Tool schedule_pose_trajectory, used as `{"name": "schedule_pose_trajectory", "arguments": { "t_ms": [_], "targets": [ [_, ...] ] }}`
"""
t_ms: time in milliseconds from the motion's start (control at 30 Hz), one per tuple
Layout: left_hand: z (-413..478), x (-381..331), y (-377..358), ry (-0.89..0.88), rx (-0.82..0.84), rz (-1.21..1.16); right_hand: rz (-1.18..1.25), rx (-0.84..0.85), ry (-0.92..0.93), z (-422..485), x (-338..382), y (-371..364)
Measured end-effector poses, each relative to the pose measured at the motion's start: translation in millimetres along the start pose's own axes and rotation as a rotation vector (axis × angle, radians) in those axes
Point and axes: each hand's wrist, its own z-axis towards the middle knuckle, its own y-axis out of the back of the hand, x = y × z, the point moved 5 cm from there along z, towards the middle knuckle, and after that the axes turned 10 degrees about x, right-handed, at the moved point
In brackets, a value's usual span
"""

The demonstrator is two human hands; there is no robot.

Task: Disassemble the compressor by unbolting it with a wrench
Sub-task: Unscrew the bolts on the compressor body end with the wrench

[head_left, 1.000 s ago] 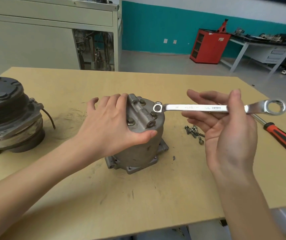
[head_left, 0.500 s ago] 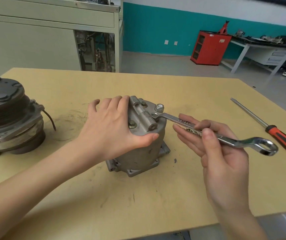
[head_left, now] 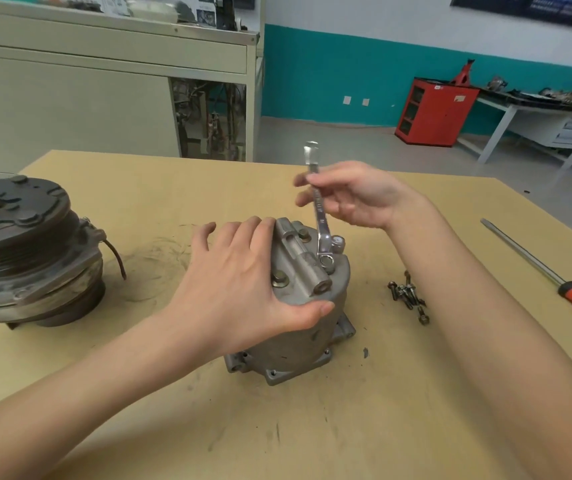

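Head view: compressor (head_left: 298,327) stands upright approx. mid-table (head_left: 312,427), square flange down on the wood, closer to the near edge than the far one. L hand (head_left: 239,285) lies over its top from the left side, fingers spread and lightly bent across the cap, thumb hooked round the near rim, so it holds the housing. R hand (head_left: 357,195) is up above the far-right side of the compressor, pinching the wrench (head_left: 319,206) partway up the shank w/ thumb and curled fingers; the fingertips are blurred. Wrench stands almost vertical, tilted a bit toward the far edge, lower ring end sitting on a bolt (head_left: 326,261) on the right part of the cap, just beside a small silver fitting (head_left: 338,242); the top end is blurred. Two more bolt heads show on the cap, one near the L thumb (head_left: 279,281), one at the far side (head_left: 303,234). Loose bolts (head_left: 407,294) lie in a small pile on the table just right of the compressor. Screwdriver (head_left: 554,282) w/ red-and-black handle lies near the right edge, well apart from the pile. Clutch pulley assy (head_left: 25,251) sits at the left edge.
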Motion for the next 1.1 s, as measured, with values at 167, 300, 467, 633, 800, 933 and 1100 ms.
{"name": "schedule_pose_trajectory", "arguments": {
  "t_ms": [167, 300, 467, 633, 800, 933, 1100],
  "targets": [
    [-1, -1, 0, -0.003, 0.002, 0.001, -0.418, 0.232, -0.11, 40, 21, -48],
    [-1, -1, -1, -0.005, -0.005, -0.024, -0.307, 0.259, -0.095, 41, 20, -53],
    [-1, -1, -2, -0.014, -0.028, -0.032, 0.079, 0.071, -0.04, 32, 2, -33],
    [0, -1, -1, 0.003, -0.016, -0.011, 0.563, -0.183, 0.147, 16, -2, -12],
    [-1, 1, -1, 0.012, 0.005, -0.012, 0.591, -0.493, 0.444, -31, 20, -12],
    [0, 1, -2, 0.005, 0.002, -0.001, 0.248, -0.719, 0.752, -98, 4, -45],
    [1, 0, -3, 0.003, -0.017, -0.001, 0.002, -0.869, 0.972, -142, -31, -96]
  ]
}}
